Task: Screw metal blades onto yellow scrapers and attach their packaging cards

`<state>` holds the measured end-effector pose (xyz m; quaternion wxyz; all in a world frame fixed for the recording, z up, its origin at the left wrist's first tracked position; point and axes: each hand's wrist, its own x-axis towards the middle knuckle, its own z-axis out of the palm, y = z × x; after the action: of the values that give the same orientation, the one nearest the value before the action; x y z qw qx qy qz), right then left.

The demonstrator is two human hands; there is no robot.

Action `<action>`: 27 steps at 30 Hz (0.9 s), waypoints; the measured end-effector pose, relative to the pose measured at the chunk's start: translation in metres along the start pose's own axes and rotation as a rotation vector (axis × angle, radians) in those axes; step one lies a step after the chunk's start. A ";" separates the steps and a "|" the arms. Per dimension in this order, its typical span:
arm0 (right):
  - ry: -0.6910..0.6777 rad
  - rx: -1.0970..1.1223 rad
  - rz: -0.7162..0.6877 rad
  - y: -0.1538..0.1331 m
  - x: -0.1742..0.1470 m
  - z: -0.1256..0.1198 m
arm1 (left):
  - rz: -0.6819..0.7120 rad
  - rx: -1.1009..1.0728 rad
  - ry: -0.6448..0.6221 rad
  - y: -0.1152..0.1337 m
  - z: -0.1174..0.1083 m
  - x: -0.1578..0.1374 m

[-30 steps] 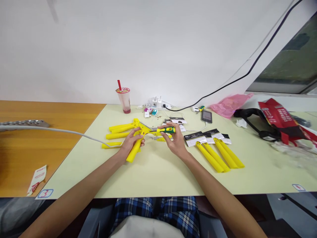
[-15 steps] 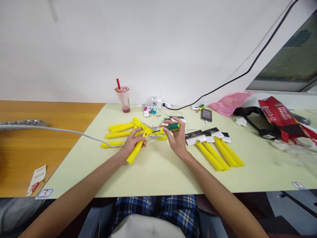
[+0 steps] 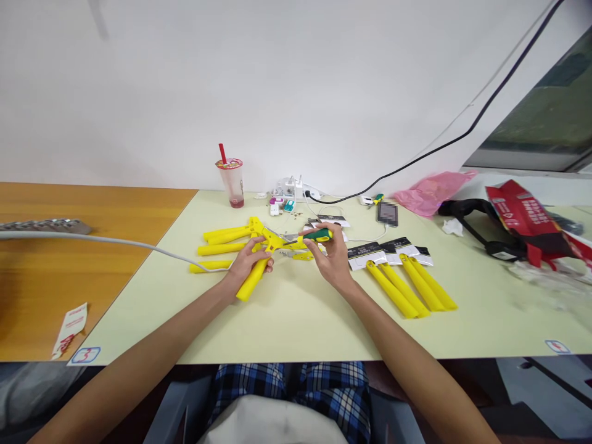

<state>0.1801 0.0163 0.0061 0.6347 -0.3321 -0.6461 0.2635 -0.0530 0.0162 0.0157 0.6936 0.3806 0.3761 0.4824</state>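
My left hand is closed around a yellow plier-like tool with thick tubular handles, held tilted above the table. In my right hand is a screwdriver with a green and yellow handle, lying nearly level. Its shaft points left at the joint of the yellow tool; whether the tip touches cannot be made out. Behind my left hand lie more yellow handled pieces. A yellow part with metal bits lies between my hands, partly hidden.
Several yellow handles lie on the right beside black-and-white cards. At the back stand a cup with a red straw and a white power strip. A phone charges there. A grey cable crosses on the left.
The screwdriver has shifted very slightly left and toward the yellow tool's joint. Both hands keep their hold; the whole view has moved a little.
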 end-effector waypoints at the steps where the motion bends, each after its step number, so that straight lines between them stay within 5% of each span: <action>1: 0.014 0.000 0.014 0.000 0.000 0.000 | -0.002 0.001 -0.002 0.000 0.000 0.000; 18: 0.211 -0.328 0.084 0.006 0.003 -0.007 | 0.001 0.016 -0.023 -0.001 0.000 0.000; 27: 0.241 -0.246 -0.076 0.007 -0.004 -0.001 | -0.034 -0.007 0.005 -0.004 0.000 0.002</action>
<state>0.1812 0.0177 -0.0016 0.6714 -0.4118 -0.6049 0.1168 -0.0508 0.0169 0.0124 0.7021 0.3705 0.3823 0.4729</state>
